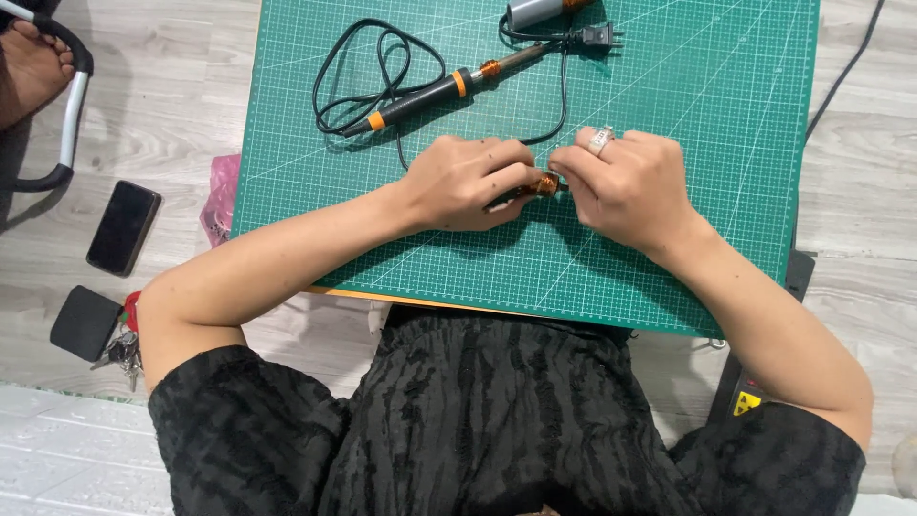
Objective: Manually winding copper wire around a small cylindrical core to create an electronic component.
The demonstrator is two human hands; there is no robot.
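My left hand [470, 182] is closed around the dark handle of a soldering iron, whose copper-coloured collar [546, 183] shows between my two hands. My right hand [626, 182], with a ring on one finger, pinches the front end of that iron at the collar; the tip is hidden by my fingers. Both hands rest low over a green cutting mat [688, 115]. A second soldering iron [430, 96] with a black handle and orange bands lies farther back on the mat, its black cord [363, 72] looped beside it and its plug [597, 36] at the back.
A grey cylindrical object [535, 11] sits at the mat's far edge. On the floor to the left lie a black phone [123, 227], a pink bag [222, 196], a black pouch with keys [91, 325], and a chair frame [72, 105]. A black cable [841, 72] runs along the right.
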